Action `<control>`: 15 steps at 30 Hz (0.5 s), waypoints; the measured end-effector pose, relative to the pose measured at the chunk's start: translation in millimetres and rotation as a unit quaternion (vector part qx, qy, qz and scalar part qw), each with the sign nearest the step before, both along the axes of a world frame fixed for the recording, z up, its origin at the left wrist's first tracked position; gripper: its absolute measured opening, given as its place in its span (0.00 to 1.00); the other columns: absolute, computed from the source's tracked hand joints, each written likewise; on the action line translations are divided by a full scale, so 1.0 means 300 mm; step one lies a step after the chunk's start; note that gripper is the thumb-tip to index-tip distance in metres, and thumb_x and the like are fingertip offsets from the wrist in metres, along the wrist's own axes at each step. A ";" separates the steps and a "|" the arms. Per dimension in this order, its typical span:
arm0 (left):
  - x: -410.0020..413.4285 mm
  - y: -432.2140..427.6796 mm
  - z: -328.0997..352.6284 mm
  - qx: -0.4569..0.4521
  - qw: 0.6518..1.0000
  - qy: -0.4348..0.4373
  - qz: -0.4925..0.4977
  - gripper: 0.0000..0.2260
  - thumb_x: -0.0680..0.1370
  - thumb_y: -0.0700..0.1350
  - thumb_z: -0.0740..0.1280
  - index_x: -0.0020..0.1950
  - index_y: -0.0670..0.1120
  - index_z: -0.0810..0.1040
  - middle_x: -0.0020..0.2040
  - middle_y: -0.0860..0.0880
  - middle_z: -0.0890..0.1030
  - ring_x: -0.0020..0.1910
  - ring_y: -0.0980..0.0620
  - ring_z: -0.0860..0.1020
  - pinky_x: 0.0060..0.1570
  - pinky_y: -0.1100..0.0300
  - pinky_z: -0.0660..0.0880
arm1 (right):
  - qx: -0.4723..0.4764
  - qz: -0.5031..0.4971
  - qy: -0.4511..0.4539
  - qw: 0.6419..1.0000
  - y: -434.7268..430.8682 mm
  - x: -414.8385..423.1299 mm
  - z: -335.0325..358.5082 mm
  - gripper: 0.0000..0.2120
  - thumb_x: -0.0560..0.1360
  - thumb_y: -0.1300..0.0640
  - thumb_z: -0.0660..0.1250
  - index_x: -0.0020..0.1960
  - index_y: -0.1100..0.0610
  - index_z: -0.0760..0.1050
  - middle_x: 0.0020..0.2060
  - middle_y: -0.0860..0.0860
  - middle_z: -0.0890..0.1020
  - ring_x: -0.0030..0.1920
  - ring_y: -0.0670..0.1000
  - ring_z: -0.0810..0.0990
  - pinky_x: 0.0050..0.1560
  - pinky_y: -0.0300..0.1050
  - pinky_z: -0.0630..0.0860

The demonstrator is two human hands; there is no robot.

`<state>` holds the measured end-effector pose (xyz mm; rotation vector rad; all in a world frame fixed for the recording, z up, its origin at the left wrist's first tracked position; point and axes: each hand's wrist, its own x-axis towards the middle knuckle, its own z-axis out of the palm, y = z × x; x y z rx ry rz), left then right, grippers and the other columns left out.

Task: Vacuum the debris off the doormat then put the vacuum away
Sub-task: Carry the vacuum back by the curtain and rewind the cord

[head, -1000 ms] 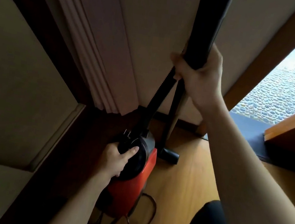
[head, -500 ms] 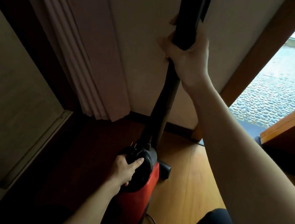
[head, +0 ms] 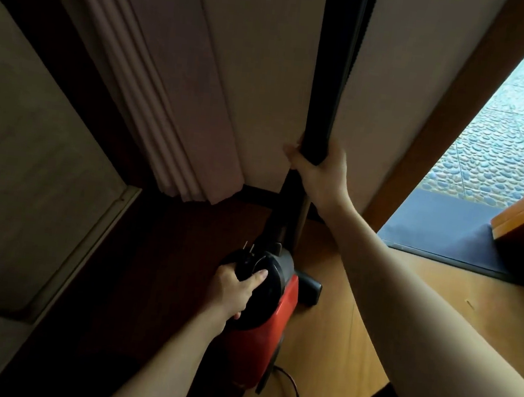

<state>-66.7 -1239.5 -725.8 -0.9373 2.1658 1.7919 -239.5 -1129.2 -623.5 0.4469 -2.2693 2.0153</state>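
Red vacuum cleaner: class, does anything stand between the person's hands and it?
Nothing visible does. The left hand grips the black cap of the red vacuum cleaner, and the right hand grips its black upright tube.

Red vacuum point(head: 272, 318) held close by the pale wall point(head: 262, 76).
Its black wand point(head: 332, 75) was gripped by the right hand point(head: 322, 169), and its black top cap was grasped by the left hand point(head: 233, 290). The floor head point(head: 309, 288) was set on the wooden floor point(head: 327, 354), with the dark doormat point(head: 441, 233) near.
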 end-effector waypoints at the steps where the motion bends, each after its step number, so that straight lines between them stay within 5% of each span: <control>1: 0.006 -0.001 -0.005 -0.002 1.000 0.000 -0.001 0.11 0.76 0.52 0.71 0.44 0.45 0.78 0.22 0.54 0.68 0.18 0.57 0.64 0.19 0.63 0.63 | 0.007 -0.006 -0.016 1.000 0.003 0.007 -0.052 0.10 0.73 0.60 0.75 0.46 0.60 0.74 0.37 0.55 0.80 0.39 0.53 0.81 0.45 0.54 0.81; 4: 0.016 -0.009 -0.027 0.006 1.000 -0.001 0.002 0.11 0.77 0.51 0.71 0.48 0.44 0.79 0.23 0.54 0.66 0.18 0.57 0.63 0.19 0.64 0.61 | 0.039 -0.003 -0.066 0.997 0.016 0.022 -0.176 0.08 0.74 0.58 0.75 0.45 0.60 0.76 0.39 0.59 0.83 0.40 0.56 0.84 0.45 0.60 0.82; 8: 0.023 -0.001 -0.057 0.007 1.000 0.003 0.000 0.10 0.77 0.50 0.71 0.46 0.43 0.78 0.24 0.53 0.66 0.18 0.57 0.62 0.19 0.64 0.61 | 0.024 0.005 -0.069 0.997 0.029 0.007 -0.207 0.08 0.75 0.60 0.74 0.42 0.56 0.75 0.36 0.51 0.80 0.36 0.45 0.81 0.40 0.45 0.81; 12: 0.021 0.021 -0.092 0.002 1.000 -0.009 -0.009 0.12 0.77 0.52 0.71 0.44 0.43 0.77 0.23 0.54 0.67 0.18 0.57 0.63 0.20 0.64 0.62 | 0.016 0.003 -0.057 0.998 0.041 -0.004 -0.216 0.15 0.75 0.57 0.74 0.47 0.69 0.74 0.38 0.65 0.80 0.37 0.60 0.80 0.41 0.59 0.80; 15: -0.006 0.028 -0.107 0.008 1.000 -0.013 -0.013 0.12 0.77 0.52 0.71 0.44 0.43 0.77 0.23 0.54 0.67 0.18 0.57 0.63 0.20 0.64 0.62 | 0.015 -0.002 -0.057 0.998 0.044 -0.028 -0.229 0.18 0.75 0.58 0.74 0.46 0.72 0.72 0.36 0.64 0.77 0.35 0.56 0.78 0.39 0.60 0.79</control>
